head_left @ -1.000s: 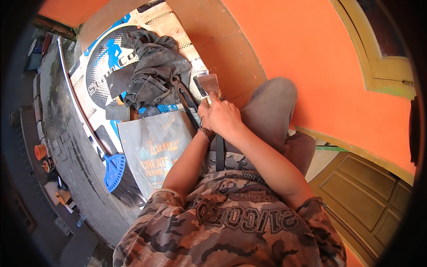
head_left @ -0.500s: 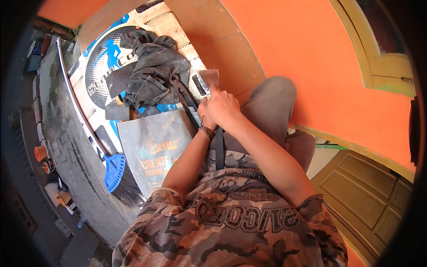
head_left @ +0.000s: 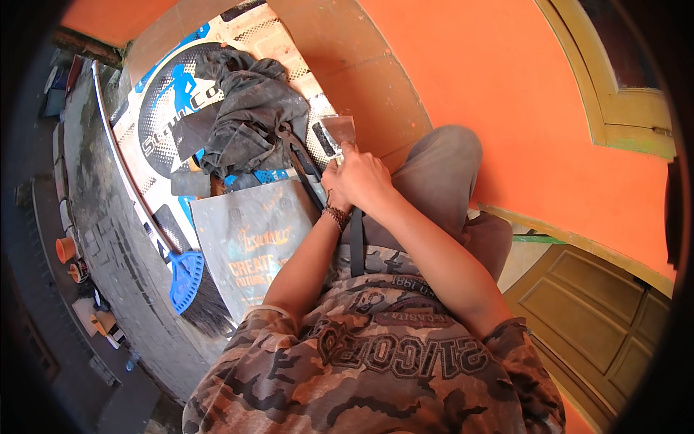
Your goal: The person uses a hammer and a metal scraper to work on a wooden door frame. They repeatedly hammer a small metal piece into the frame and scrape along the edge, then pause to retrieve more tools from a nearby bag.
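Observation:
My right hand is closed on a scraper whose wide flat metal blade points up, away from me. My left hand is closed just beside and beneath it; the right hand largely hides what it holds. Left of both hands, a black tool with a looped end lies against a crumpled dark cloth. These rest on a white, blue and black printed board. A grey printed bag lies beside my left forearm, and a black strap hangs below my hands.
A blue broom lies along the board's left side. An orange wall and yellow window frame are on the right, with a wooden door at lower right. Buckets and assorted items stand at the far left.
Over the last second both hands have stayed nearly in place. The scraper and my right hand have shifted very slightly upward.

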### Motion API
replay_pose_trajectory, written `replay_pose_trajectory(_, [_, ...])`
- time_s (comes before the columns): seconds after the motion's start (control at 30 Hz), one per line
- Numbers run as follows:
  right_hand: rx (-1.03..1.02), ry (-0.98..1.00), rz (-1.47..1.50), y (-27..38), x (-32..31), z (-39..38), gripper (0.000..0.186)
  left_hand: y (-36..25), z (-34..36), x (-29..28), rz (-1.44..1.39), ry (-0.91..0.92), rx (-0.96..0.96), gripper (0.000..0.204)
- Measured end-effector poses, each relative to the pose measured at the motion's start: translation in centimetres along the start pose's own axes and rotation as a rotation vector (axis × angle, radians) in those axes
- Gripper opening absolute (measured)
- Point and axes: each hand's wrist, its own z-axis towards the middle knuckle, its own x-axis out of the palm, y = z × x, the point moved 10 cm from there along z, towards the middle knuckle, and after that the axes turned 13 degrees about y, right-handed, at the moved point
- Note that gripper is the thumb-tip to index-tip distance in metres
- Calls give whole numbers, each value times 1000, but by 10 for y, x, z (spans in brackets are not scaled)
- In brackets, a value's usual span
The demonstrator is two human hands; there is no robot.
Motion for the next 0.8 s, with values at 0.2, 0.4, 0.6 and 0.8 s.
replay_pose_trajectory(0.2, [-31, 29, 66, -12, -2, 0, 47, 8, 10, 12, -512, 168, 127, 16])
replay_pose_trajectory(0.4, [27, 52, 107, -20, 1, -10, 43, -41, -14, 3, -117, 83, 108, 14])
replay_pose_trajectory(0.6, [-39, -14, 57, -25, -3, -15, 43, -46, -19, 7, -236, 64, 88, 14])
replay_pose_trajectory(0.8, [-37, 18, 81, -25, -7, -1, 47, -77, -34, 2, -62, 15, 113, 14])
